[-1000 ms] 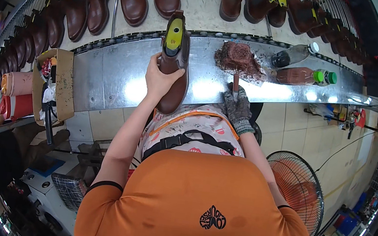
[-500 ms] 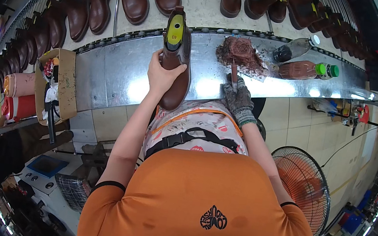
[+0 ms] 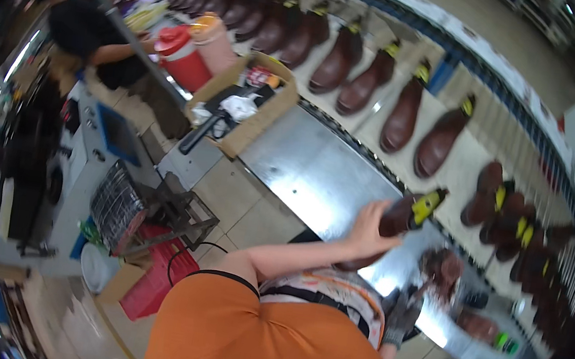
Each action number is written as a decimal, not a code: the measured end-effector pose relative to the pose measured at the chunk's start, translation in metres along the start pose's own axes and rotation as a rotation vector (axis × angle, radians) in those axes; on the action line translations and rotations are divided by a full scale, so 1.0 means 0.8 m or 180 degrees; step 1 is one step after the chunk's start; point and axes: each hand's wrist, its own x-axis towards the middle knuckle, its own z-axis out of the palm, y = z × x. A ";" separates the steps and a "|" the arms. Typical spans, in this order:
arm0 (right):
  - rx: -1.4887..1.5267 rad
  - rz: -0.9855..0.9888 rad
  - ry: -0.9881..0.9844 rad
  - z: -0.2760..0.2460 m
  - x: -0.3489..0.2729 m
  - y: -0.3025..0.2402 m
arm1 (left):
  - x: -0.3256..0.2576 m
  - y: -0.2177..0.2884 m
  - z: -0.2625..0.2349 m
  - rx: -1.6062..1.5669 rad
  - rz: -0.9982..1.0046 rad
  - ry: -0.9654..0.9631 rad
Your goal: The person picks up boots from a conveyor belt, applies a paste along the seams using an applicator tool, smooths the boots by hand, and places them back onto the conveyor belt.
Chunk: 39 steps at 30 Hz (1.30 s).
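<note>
My left hand (image 3: 370,234) is closed round a brown leather ankle boot (image 3: 397,218) with a yellow patch at its opening. The boot is held over the near edge of the metal ledge, toe toward my body; my forearm hides part of its lower end. My right hand (image 3: 402,317), in a grey knit glove, is low at the ledge's near edge, blurred, closed on a short brown stick-like tool (image 3: 420,294). Just beyond it, a brown-stained clump of material (image 3: 441,271) lies on the ledge.
More brown boots (image 3: 400,118) stand in a row on the conveyor (image 3: 478,133) behind the ledge (image 3: 289,165). Bottles (image 3: 480,325) lie to the right. A cardboard box (image 3: 266,121) of odds and ends and a red jug (image 3: 181,58) are left. Another person (image 3: 94,35) is far left.
The view has swung left and tilted, bringing more of the left side into sight. The boot stays in my left hand, and the gloved hand remains by the ledge edge.
</note>
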 end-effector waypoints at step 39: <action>-0.0545 0.0792 -0.0102 0.008 -0.006 -0.013 | 0.061 0.413 -0.071 -0.6066 0.1329 -0.4060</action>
